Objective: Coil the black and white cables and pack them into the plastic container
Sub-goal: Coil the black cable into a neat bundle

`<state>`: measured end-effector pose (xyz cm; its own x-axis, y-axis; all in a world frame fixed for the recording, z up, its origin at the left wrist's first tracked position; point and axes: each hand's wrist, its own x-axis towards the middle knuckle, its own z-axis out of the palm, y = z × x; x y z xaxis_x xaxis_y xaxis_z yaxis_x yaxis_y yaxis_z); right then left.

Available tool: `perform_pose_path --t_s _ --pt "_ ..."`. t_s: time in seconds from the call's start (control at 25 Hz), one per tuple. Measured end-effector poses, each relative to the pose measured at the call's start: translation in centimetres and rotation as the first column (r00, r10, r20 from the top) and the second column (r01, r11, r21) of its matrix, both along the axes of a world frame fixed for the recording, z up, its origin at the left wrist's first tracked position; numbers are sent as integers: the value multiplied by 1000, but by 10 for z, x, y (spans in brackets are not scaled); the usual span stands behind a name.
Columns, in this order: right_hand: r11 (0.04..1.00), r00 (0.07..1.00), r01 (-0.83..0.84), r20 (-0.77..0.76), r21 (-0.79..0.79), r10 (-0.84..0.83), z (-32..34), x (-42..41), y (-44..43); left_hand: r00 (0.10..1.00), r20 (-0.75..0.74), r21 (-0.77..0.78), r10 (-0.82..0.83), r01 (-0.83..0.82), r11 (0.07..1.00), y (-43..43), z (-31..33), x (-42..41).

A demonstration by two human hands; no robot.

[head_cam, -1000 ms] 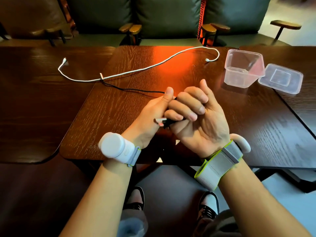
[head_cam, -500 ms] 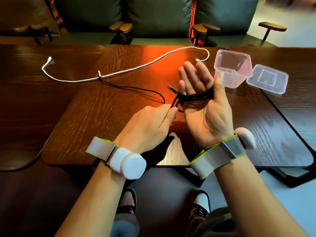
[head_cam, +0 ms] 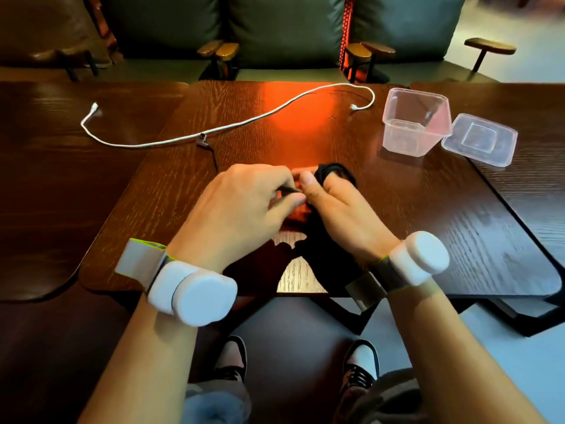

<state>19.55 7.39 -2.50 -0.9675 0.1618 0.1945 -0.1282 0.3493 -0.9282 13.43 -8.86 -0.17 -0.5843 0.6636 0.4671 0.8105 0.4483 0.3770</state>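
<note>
Together, our left hand pinches a strand of the black cable between thumb and forefinger, while our right hand is closed around the dark coil wound over its fingers; both hover over the middle of the wooden table. From the hands, the cable's loose tail runs toward eleven o'clock to its plug, which lies against the white cable stretched uncoiled across the far side of the table. At two o'clock the plastic container stands open, with its lid lying flat just beside it on the right.
</note>
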Motion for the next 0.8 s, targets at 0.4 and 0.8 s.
perform_pose_path --t_s 0.4,0.8 --pt "726 933 -223 73 -650 352 11 8 -15 938 213 433 -275 162 887 10 -15 0" --pt "795 961 -12 212 -606 176 12 5 -22 954 270 368 -127 20 930 10 -19 2"
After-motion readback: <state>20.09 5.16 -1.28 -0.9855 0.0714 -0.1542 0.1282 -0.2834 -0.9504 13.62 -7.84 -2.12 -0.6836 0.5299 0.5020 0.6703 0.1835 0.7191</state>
